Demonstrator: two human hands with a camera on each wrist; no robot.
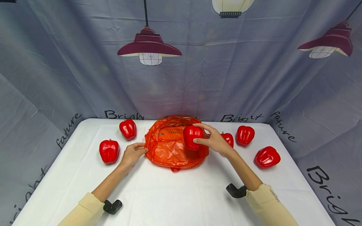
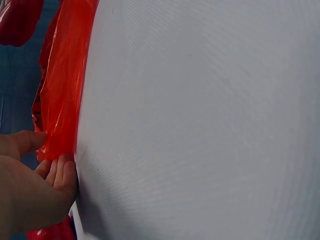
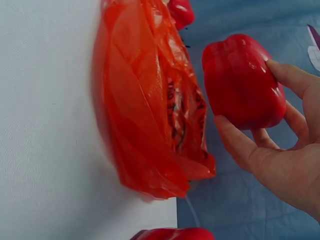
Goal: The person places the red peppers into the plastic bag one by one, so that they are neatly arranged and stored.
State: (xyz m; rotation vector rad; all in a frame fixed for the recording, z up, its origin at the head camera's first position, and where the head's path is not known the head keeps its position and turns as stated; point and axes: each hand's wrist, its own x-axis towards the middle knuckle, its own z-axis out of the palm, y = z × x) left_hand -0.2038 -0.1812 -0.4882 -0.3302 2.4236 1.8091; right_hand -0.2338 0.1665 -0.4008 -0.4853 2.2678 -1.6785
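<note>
An orange-red plastic bag [image 1: 169,157] sits at the middle of the white table, its mouth spread wide and facing up. My left hand [image 1: 133,155] pinches the bag's left edge between thumb and fingers; the left wrist view shows the thin plastic [image 2: 65,95] between them. Over the right part of the opening, my right hand [image 1: 217,142] holds a glossy red bell pepper [image 1: 191,137]. In the right wrist view that bell pepper [image 3: 242,82] is gripped by thumb and fingertips, above the bag's rim and apart from it. The bag's bottom is partly hidden by the pepper.
Two red bell peppers lie left of the bag, one farther back [image 1: 128,129] and one nearer [image 1: 109,152]. Three more lie on the right: one partly behind my right hand [image 1: 228,140], one beside it [image 1: 244,136] and one nearer [image 1: 267,157]. A grey curtain [image 1: 192,88] hangs behind the table.
</note>
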